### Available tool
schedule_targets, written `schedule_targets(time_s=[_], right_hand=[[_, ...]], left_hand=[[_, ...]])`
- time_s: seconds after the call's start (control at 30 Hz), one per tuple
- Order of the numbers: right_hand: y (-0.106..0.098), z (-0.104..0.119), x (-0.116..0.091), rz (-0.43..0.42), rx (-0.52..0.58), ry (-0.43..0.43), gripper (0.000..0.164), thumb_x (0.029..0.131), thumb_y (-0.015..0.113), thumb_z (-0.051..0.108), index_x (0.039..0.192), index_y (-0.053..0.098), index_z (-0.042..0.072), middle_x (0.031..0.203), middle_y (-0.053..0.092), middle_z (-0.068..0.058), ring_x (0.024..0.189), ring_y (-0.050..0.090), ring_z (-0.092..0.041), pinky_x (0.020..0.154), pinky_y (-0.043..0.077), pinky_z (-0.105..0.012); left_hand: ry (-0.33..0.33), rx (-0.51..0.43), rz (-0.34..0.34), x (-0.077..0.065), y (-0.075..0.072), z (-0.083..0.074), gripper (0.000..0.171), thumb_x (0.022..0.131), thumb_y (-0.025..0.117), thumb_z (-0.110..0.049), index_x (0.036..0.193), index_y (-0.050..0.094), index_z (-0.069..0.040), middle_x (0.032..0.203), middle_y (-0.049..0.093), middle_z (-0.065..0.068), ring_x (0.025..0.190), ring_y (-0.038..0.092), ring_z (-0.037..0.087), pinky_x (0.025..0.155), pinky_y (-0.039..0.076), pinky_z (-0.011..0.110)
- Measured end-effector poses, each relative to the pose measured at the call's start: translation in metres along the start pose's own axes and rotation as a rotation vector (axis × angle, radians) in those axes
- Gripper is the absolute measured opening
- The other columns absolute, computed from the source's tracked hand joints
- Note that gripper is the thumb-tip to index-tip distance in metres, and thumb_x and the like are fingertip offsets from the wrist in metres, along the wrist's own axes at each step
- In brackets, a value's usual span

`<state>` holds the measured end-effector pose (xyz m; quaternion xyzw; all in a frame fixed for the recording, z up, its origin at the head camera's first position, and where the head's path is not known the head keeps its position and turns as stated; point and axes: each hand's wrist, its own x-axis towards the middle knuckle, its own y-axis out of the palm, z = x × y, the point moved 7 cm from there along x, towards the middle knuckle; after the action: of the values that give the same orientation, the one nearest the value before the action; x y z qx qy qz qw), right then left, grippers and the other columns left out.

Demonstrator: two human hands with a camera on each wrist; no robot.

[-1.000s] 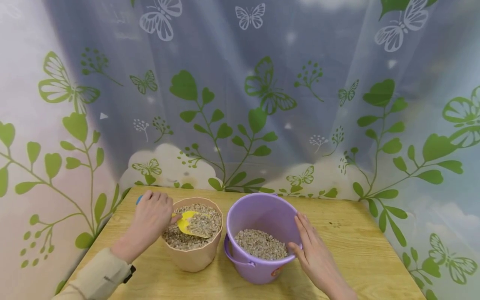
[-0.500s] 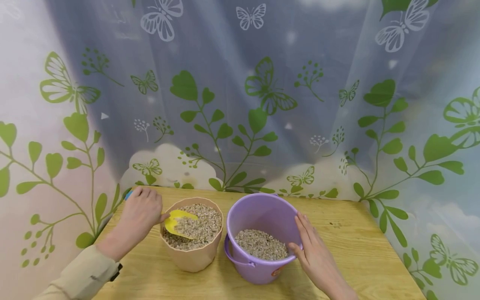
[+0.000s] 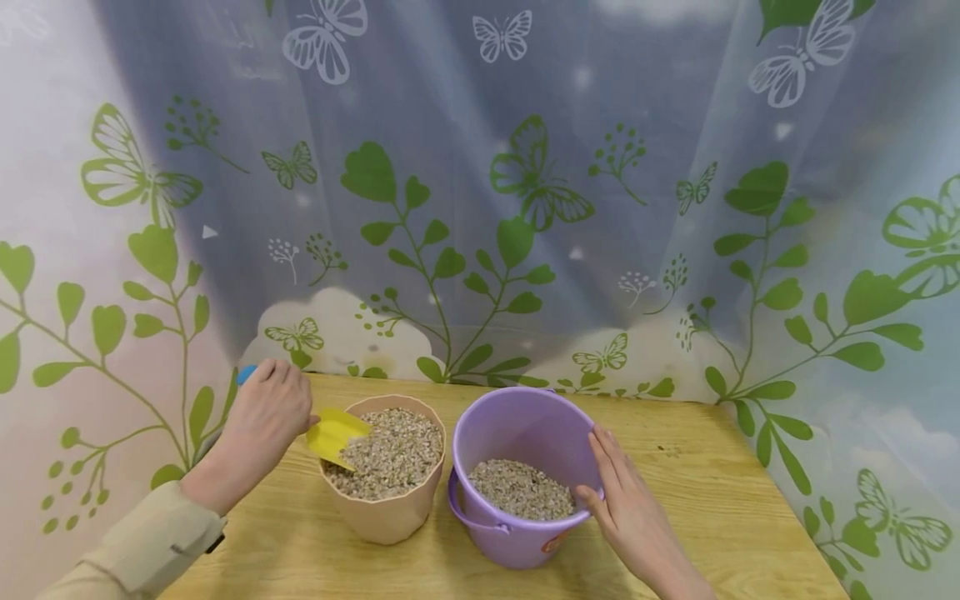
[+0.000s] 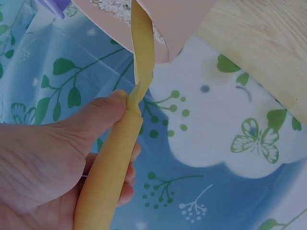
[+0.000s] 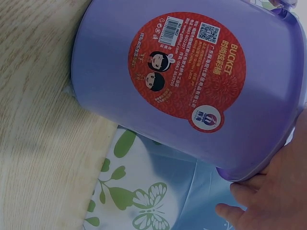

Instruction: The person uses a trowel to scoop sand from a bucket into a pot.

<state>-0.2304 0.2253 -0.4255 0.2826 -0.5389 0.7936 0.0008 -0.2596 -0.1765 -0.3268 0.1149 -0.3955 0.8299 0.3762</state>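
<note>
My left hand [image 3: 268,407] grips the handle of a yellow scoop [image 3: 334,432], whose blue end sticks out behind the fist. The blade tilts over the left rim of a peach pot [image 3: 386,521], its upper face showing bare yellow. Beige-grey granules [image 3: 403,450] fill the pot high. In the left wrist view the thumb presses along the yellow handle [image 4: 108,172]. To the pot's right stands a purple bucket [image 3: 513,546] with a lower layer of similar granules [image 3: 522,489]. My right hand [image 3: 637,517] holds its right rim, thumb inside, fingers along the outer wall.
Both containers stand on a wooden table [image 3: 720,500]. A curtain [image 3: 480,292] printed with leaves and butterflies closes in the back and sides. The bucket's handle [image 3: 472,508] hangs down at its left front, and a red label [image 5: 187,67] is on its wall.
The left hand has moved left with the scoop, drawing the blade from the pot's middle to its left rim. Granules seen on the blade earlier no longer show there. The right hand stays put.
</note>
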Motion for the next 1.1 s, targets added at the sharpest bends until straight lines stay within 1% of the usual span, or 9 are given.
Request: schedule_targets(time_s=[0.13, 0.3, 0.37, 0.47, 0.53, 0.6, 0.7, 0.83, 1.1], right_hand=[[0.000, 0.000, 0.000, 0.000, 0.001, 0.000, 0.067, 0.105, 0.054, 0.033, 0.158, 0.028, 0.002, 0.166, 0.024, -0.012, 0.150, 0.027, -0.036, 0.117, -0.003, -0.016], [0.001, -0.001, 0.000, 0.012, 0.004, 0.015, 0.066, 0.105, 0.054, 0.033, 0.158, 0.028, 0.002, 0.166, 0.024, -0.012, 0.151, 0.026, -0.035, 0.120, 0.002, -0.023], [0.001, -0.001, 0.000, 0.018, 0.009, 0.021, 0.066, 0.105, 0.054, 0.033, 0.158, 0.028, 0.002, 0.167, 0.023, -0.011, 0.151, 0.026, -0.036, 0.120, 0.003, -0.024], [0.000, -0.002, -0.001, 0.023, 0.011, 0.029, 0.067, 0.105, 0.054, 0.034, 0.158, 0.028, 0.002, 0.167, 0.023, -0.011, 0.151, 0.025, -0.035, 0.121, 0.004, -0.025], [0.000, -0.002, -0.001, 0.026, 0.015, 0.034, 0.067, 0.105, 0.053, 0.034, 0.158, 0.028, 0.002, 0.167, 0.023, -0.012, 0.151, 0.025, -0.035, 0.120, 0.003, -0.024], [0.000, -0.002, -0.001, 0.024, 0.011, 0.035, 0.066, 0.105, 0.054, 0.034, 0.158, 0.029, 0.002, 0.166, 0.023, -0.012, 0.151, 0.025, -0.035, 0.120, 0.003, -0.025], [-0.001, -0.002, -0.001, 0.022, 0.007, 0.032, 0.066, 0.105, 0.054, 0.033, 0.157, 0.029, 0.001, 0.166, 0.024, -0.012, 0.151, 0.025, -0.036, 0.121, 0.004, -0.026], [-0.001, -0.002, 0.000, 0.018, 0.006, 0.024, 0.066, 0.105, 0.054, 0.032, 0.157, 0.029, 0.001, 0.167, 0.023, -0.012, 0.150, 0.027, -0.037, 0.121, 0.005, -0.027], [0.000, -0.001, 0.001, 0.004, 0.006, 0.003, 0.066, 0.105, 0.055, 0.032, 0.157, 0.030, 0.000, 0.166, 0.025, -0.013, 0.151, 0.026, -0.035, 0.117, -0.003, -0.017]], left_hand=[[0.009, 0.005, 0.006, 0.003, -0.002, 0.002, 0.070, 0.074, 0.084, -0.052, 0.064, 0.034, -0.004, 0.066, 0.037, 0.010, 0.068, 0.039, 0.024, 0.074, 0.035, 0.033], [-0.022, -0.005, -0.065, 0.006, -0.007, 0.012, 0.066, 0.077, 0.083, -0.047, 0.067, 0.037, -0.001, 0.068, 0.038, 0.013, 0.069, 0.038, 0.027, 0.074, 0.036, 0.035], [-0.049, -0.052, -0.113, 0.005, -0.009, 0.015, 0.060, 0.086, 0.072, -0.045, 0.068, 0.037, 0.000, 0.070, 0.038, 0.014, 0.069, 0.037, 0.028, 0.074, 0.036, 0.036], [-0.097, -0.147, -0.208, 0.003, -0.011, 0.017, 0.060, 0.103, 0.040, -0.048, 0.071, 0.041, 0.002, 0.071, 0.043, 0.016, 0.069, 0.042, 0.031, 0.072, 0.039, 0.039], [-0.128, -0.198, -0.277, 0.004, -0.013, 0.016, 0.068, 0.107, 0.021, -0.052, 0.071, 0.043, 0.001, 0.070, 0.045, 0.016, 0.067, 0.045, 0.033, 0.070, 0.040, 0.041], [-0.157, -0.238, -0.340, 0.006, -0.017, 0.014, 0.073, 0.109, 0.014, -0.052, 0.073, 0.046, 0.002, 0.069, 0.048, 0.016, 0.064, 0.047, 0.033, 0.066, 0.040, 0.043], [-0.177, -0.294, -0.399, 0.011, -0.022, 0.007, 0.072, 0.109, 0.020, -0.054, 0.075, 0.050, 0.002, 0.069, 0.051, 0.016, 0.063, 0.049, 0.033, 0.064, 0.039, 0.043], [-0.176, -0.379, -0.416, 0.021, -0.029, -0.005, 0.069, 0.108, 0.027, -0.054, 0.078, 0.052, 0.002, 0.071, 0.054, 0.017, 0.066, 0.052, 0.034, 0.065, 0.040, 0.044], [-0.107, -0.409, -0.274, 0.050, -0.038, -0.040, 0.058, 0.100, 0.044, -0.053, 0.085, 0.056, 0.001, 0.083, 0.060, 0.016, 0.078, 0.058, 0.033, 0.074, 0.043, 0.042]])
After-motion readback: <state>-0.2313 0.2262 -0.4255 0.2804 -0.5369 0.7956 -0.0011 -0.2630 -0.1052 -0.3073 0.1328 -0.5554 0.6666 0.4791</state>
